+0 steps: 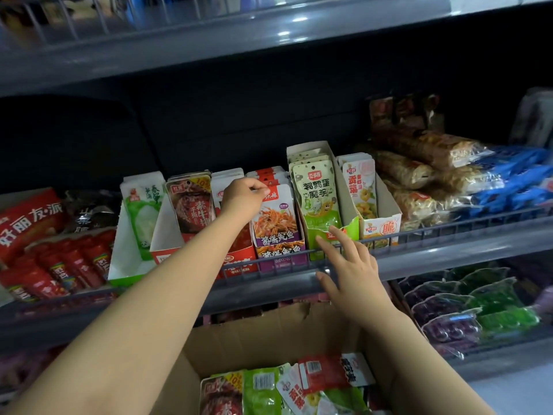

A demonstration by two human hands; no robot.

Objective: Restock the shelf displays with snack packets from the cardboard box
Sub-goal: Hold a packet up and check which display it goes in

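Snack packets stand upright in a row of open display cartons along the wire-fronted shelf [419,235], and more lie loose in the cardboard box [269,333] below, at the bottom of the view. Going left to right: red pouches [59,265] lie stacked at the far left, then a white carton with a green-and-white packet [143,211], then a brown beef-print packet [191,205]. Next comes the left hand [244,199], reaching up from the lower left; its grip is curled, thumb and fingertips pinching the top edge of the purple squid packet [275,217] at the front of its carton. That packet stands with its long axis vertical, leaning slightly back against the ones behind it, so any seating push would run downward and back. Just right of it is the light green quail-egg packet [315,199] in a taller carton, then a yellow-and-white packet [360,190], and beyond these, clear-wrapped noodle bundles [419,175] and blue packs [514,172]. The right hand [350,268] hovers lower, at the shelf's front rail just below the green carton, its grip spread and holding nothing. It is the nearer hand to the box, which lies directly beneath it, so I judge it the better placed to fetch the next packet.
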